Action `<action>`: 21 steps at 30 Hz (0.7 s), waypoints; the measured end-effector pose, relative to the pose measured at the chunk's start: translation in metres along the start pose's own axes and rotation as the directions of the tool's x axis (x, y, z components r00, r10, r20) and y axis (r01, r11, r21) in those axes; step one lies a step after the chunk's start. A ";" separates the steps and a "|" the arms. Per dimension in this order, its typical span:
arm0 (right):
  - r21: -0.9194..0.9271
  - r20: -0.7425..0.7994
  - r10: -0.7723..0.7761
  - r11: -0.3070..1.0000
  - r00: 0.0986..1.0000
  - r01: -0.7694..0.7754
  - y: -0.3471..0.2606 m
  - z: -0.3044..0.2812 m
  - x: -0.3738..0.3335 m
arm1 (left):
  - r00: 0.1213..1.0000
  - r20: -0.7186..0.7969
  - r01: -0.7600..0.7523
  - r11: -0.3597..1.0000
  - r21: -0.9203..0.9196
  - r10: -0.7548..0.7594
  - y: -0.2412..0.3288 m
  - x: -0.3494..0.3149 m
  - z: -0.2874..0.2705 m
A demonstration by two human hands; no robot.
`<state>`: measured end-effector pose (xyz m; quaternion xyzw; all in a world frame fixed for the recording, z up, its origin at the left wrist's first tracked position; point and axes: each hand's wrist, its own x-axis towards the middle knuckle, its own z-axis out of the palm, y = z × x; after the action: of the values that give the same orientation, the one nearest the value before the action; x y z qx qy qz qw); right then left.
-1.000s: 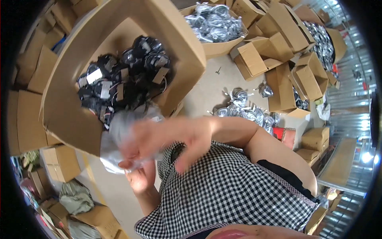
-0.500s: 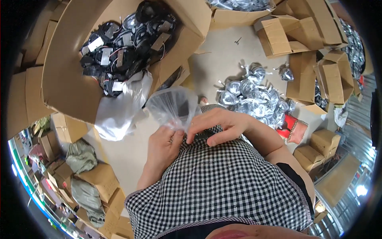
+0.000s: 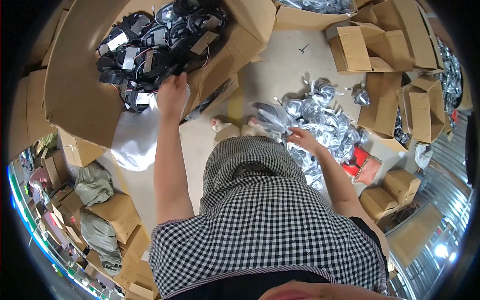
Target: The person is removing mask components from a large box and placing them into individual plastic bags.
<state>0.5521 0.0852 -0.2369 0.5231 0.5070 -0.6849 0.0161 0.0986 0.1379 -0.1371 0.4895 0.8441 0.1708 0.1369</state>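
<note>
My left hand (image 3: 172, 95) reaches over the near edge of a large cardboard box (image 3: 80, 75). Its fingers are curled down at the black round parts (image 3: 150, 42), which have wires and silver plates; what they grip is hidden. Out to the right, my right hand (image 3: 304, 140) has its fingertips closed at the end of a clear plastic bag (image 3: 274, 118). The bag is smeared by motion, with something dark inside. It hangs beside a pile of bagged round parts (image 3: 320, 117) on the floor. White plastic sheeting (image 3: 135, 142) drapes over the box's near edge, under my left forearm.
Open cardboard boxes (image 3: 385, 100) stand at the right, and another carton (image 3: 315, 17) holds bagged parts at the back. A red cushion-like thing (image 3: 362, 165) lies beside the pile. Grey-green sacks (image 3: 95, 185) and more cartons (image 3: 120, 215) stand at the left.
My hands were together at the clear bag before my body. Now they are apart: the left has gone forward to the box, the right has swung the bag right toward the pile.
</note>
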 end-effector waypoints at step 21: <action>-0.415 0.116 -0.743 0.566 0.659 0.712 -0.363 0.191 0.024 | 0.967 0.237 0.227 -0.103 -0.968 -0.093 -0.017 -0.083 -0.101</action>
<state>0.2070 0.1382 -0.0198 0.2749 0.8134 -0.4831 -0.1715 0.0845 0.0421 -0.0476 0.1335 0.4913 0.6938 0.5093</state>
